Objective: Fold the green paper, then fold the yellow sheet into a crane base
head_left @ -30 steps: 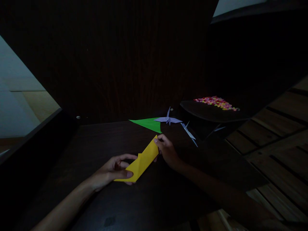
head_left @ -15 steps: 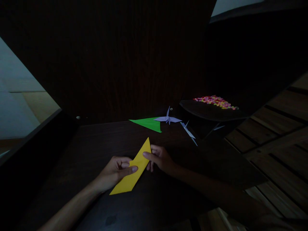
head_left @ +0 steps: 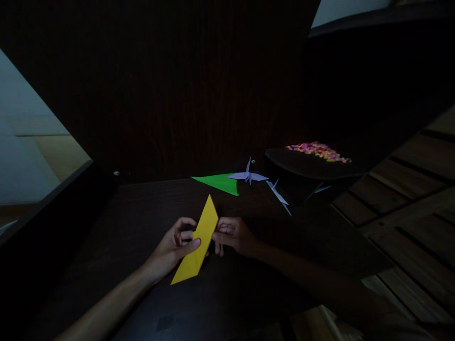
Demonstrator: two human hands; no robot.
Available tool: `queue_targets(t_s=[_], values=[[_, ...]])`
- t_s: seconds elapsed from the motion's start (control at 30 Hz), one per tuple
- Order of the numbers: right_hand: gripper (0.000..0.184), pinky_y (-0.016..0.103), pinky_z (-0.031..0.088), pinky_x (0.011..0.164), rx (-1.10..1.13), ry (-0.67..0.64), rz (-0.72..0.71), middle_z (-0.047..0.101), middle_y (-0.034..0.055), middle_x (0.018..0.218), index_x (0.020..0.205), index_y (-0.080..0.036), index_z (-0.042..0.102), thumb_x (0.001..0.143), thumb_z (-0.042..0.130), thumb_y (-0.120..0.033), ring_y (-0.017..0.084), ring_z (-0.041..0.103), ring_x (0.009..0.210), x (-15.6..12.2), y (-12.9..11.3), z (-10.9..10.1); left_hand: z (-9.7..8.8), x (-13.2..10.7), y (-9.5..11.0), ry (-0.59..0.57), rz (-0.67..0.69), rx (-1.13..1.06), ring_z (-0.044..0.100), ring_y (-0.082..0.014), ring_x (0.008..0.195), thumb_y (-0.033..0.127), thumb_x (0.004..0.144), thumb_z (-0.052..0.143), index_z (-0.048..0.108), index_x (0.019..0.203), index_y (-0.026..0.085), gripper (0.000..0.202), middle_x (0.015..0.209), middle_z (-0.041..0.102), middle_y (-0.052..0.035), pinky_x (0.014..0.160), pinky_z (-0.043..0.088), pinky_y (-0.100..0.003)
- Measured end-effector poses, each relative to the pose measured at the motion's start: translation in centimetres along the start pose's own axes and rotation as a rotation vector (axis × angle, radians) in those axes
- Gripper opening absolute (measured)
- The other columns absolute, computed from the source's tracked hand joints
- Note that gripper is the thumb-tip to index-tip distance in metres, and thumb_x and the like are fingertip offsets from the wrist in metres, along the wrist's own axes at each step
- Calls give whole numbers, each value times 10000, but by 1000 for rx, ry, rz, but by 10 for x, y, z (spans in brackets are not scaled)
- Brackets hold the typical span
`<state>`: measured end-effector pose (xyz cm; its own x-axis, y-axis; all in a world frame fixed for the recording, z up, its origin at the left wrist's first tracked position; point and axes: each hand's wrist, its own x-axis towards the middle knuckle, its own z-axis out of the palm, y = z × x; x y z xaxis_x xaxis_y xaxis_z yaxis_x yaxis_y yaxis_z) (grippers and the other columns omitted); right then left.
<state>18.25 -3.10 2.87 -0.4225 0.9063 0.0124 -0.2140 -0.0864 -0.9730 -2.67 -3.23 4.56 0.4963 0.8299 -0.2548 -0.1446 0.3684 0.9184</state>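
A folded sheet of yellow origami paper (head_left: pixel 201 227) is held tilted above the dark tabletop (head_left: pixel 142 208), one pointed end up and the other toward me. My left hand (head_left: pixel 174 246) grips its left side, thumb across the front and fingers partly hidden behind. At the right edge, my right hand (head_left: pixel 234 234) pinches the paper between thumb and curled fingers. Beyond my hands lies a folded green paper (head_left: pixel 222 182). A lilac paper crane (head_left: pixel 249 176) rests against its right end, and a pale blue folded paper crane (head_left: pixel 277 193) lies further right.
A dark panel (head_left: pixel 177 94) rises behind the tabletop. On a curved corner shelf (head_left: pixel 302 161) at the right sits a pile of small pink, red and yellow pieces (head_left: pixel 322 150). A raised edge (head_left: pixel 53 199) runs along the left, and wooden slats (head_left: pixel 408 222) show at right.
The yellow paper has turned more upright, its top tip moving left. My right thumb has slid from the paper's face to its right edge, and my left fingers have spread somewhat.
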Motion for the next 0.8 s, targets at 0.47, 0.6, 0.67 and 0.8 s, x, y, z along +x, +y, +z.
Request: queue_targets(t_s=[0.47, 0.6, 0.67, 0.8], values=[[342, 223, 493, 453, -50, -3, -37, 652, -7, 569, 816, -146, 652, 757, 787, -455, 119, 611, 454, -2, 9, 3, -1, 4, -3, 92, 154, 40, 670, -144, 714, 383, 689, 877, 663, 879, 164, 360, 768, 716, -27, 646, 507, -212], [341, 215, 487, 442, -52, -6, -75, 644, -8, 568, 830, -147, 641, 781, 764, -462, 117, 611, 448, 0, 13, 2, -2, 5, -2, 83, 135, 3, 687, -150, 675, 402, 694, 872, 676, 867, 157, 359, 744, 739, -37, 655, 517, -224], [348, 219, 485, 426, -52, 17, -95, 641, -11, 587, 852, -154, 628, 785, 756, -470, 122, 612, 444, 1, 15, 2, -2, 5, -1, 92, 134, -7, 698, -160, 667, 404, 692, 874, 672, 873, 151, 372, 740, 749, -47, 652, 525, -229], [344, 221, 479, 389, -33, 136, -134, 657, -18, 698, 930, -193, 556, 791, 738, -449, 128, 622, 449, 4, 16, 1, -2, 6, -1, 108, 134, -35, 726, -199, 668, 387, 701, 870, 616, 982, 168, 438, 782, 773, -63, 653, 560, -277]])
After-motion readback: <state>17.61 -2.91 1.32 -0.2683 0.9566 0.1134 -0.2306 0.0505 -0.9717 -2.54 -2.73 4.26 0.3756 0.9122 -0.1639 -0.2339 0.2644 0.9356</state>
